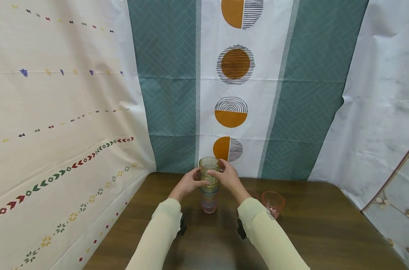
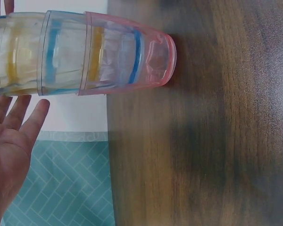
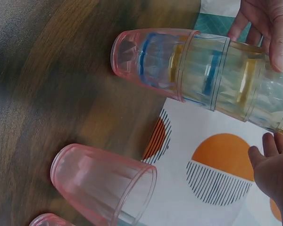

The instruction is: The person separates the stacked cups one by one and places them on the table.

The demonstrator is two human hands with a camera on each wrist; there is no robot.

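A tall stack of nested clear plastic cups [image 1: 209, 195] stands upright on the table, with yellowish and blue-banded cups above a pink bottom cup [image 2: 161, 61]. My left hand [image 1: 188, 183] holds the upper stack from the left, its thumb across the front and its fingers reaching behind. From the right, my right hand [image 1: 229, 179] holds the yellowish top cup [image 1: 206, 162], thumb across its front and a finger near the rim. The top of the stack is cut off in both wrist views.
A pink cup [image 1: 273, 202] stands on the wooden table [image 1: 302, 232] to the right. Another pink cup [image 1: 253, 193] is partly hidden behind my right forearm. Patterned cloth [image 1: 170, 112] hangs behind the table, and more cloth [image 1: 72, 168] hangs along the left.
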